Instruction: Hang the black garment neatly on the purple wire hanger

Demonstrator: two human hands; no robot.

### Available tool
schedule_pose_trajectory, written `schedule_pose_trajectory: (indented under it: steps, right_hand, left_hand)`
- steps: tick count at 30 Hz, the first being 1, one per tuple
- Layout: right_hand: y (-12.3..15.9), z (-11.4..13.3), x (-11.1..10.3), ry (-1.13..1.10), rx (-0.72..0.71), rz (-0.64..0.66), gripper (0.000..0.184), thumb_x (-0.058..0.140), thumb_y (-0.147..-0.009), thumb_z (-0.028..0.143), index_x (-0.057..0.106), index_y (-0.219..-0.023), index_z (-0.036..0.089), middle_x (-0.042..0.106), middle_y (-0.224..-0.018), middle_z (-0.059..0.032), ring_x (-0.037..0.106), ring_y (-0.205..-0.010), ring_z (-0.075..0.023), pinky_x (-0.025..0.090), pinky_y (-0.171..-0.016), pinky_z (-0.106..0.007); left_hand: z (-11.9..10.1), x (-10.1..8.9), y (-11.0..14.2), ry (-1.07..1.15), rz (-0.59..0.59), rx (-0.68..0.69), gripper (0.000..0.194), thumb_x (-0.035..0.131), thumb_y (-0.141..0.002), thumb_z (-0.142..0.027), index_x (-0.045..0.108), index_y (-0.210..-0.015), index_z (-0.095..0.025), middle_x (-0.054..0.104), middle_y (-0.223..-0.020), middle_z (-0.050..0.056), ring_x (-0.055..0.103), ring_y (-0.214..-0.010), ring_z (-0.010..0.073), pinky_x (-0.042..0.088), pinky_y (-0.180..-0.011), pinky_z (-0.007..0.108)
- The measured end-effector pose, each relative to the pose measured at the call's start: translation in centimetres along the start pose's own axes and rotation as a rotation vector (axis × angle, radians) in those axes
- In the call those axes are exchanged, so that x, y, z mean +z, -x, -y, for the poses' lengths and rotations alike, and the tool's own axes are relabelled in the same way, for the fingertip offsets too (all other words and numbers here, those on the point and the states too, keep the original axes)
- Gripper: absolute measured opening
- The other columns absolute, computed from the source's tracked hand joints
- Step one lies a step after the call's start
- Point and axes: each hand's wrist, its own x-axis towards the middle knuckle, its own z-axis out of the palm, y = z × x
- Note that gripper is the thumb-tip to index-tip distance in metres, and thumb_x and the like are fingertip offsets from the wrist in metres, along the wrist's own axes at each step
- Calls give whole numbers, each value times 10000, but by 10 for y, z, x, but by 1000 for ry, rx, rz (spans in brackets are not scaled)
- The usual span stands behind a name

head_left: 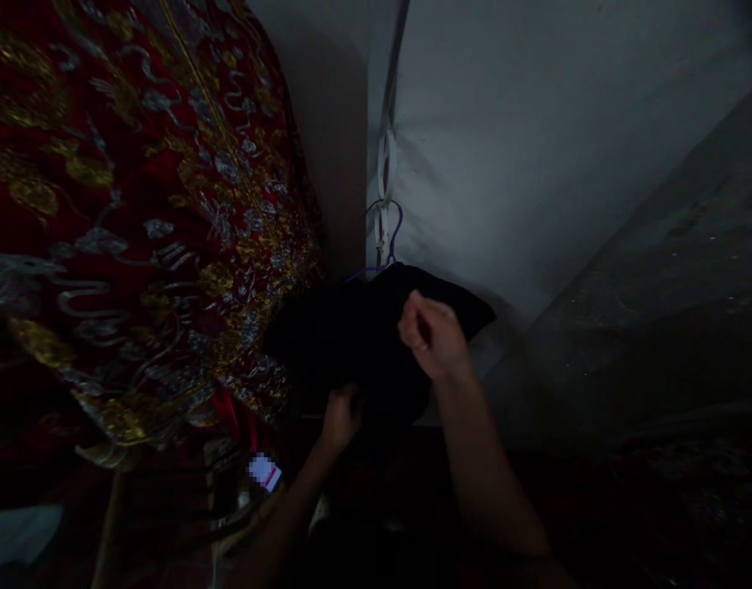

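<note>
Some cloth (369, 335) behind right hand (434, 334)

White looped strip (391, 159), hanging by pale wall (504, 147). Purple hanger (400, 222) hooked at lower loop, carrying black garment (376, 327).

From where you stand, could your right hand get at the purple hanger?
Probably yes: the right hand is raised near the purple hanger, whose hook shows uncovered above the black cloth.
</note>
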Motion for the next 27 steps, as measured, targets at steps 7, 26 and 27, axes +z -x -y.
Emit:
schedule_pose_trajectory:
  steps: [7, 26, 27]
  right_hand:
    - [2, 35, -8, 221, -129, -55, 465, 597, -855, 571, 551, -565, 211, 465, -402, 36, 397, -329, -83, 259, -352, -212]
    - [11, -60, -11, 349, -7, -22, 319, 598, -871, 492, 655, -841, 180, 557, -534, 36, 499, -472, -108, 346, -469, -223]
    - [12, -58, -10, 346, -19, -9, 311, 599, -874, 488, 654, -848, 183, 560, -547, 36, 507, -482, -108, 352, -475, -223]
  left_hand:
    - [-18, -39, -33, 68, 51, 51, 254, 669, -820, -218, 638, -1071, -219, 718, -1017, 64, 689, -964, 229, 533, -887, 379]
    - [-125, -84, -127, -237, -100, 109, 325, 550, -949, -315, 563, -1260, -220, 704, -877, 47, 684, -777, 210, 464, -693, 280]
    - [-128, -86, -126, -285, -62, 83, 303, 533, -958, -326, 574, -1239, -219, 714, -899, 61, 693, -804, 224, 471, -711, 291]
